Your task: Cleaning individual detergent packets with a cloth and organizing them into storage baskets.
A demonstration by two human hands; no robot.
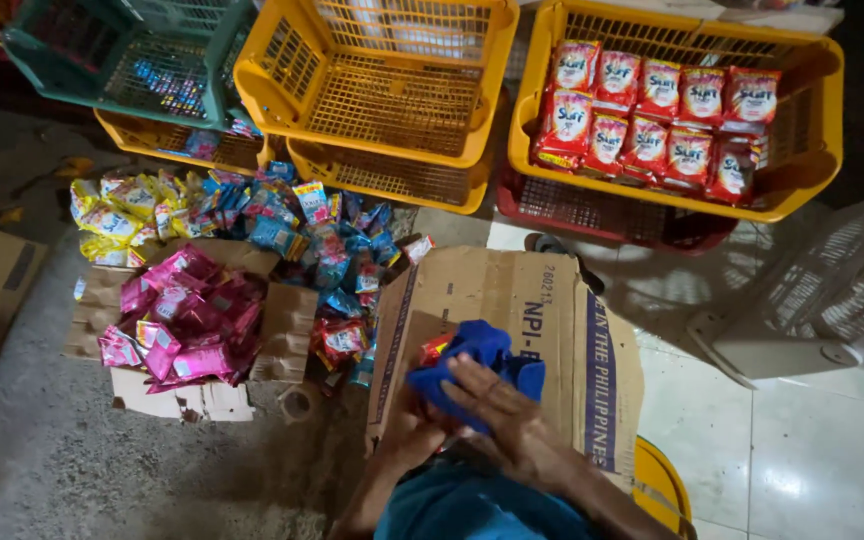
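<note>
My right hand point(507, 415) lies on top of a blue cloth point(482, 360), fingers spread over it, on a flattened cardboard box point(542, 310) in front of me. My left hand point(407, 435) grips the cloth's lower left edge from beneath. A red packet point(432, 348) peeks out at the cloth's left side. Both hands are near my lap, above my blue garment point(472, 505).
Pink sachets point(187, 315) lie on cardboard at left, yellow sachets point(117, 215) and blue sachets point(292, 220) behind them. A yellow basket point(802, 150) holds red packets point(652, 125). Empty yellow baskets point(382, 80) and a green basket point(132, 60) sit behind. A white crate point(832, 290) stands right.
</note>
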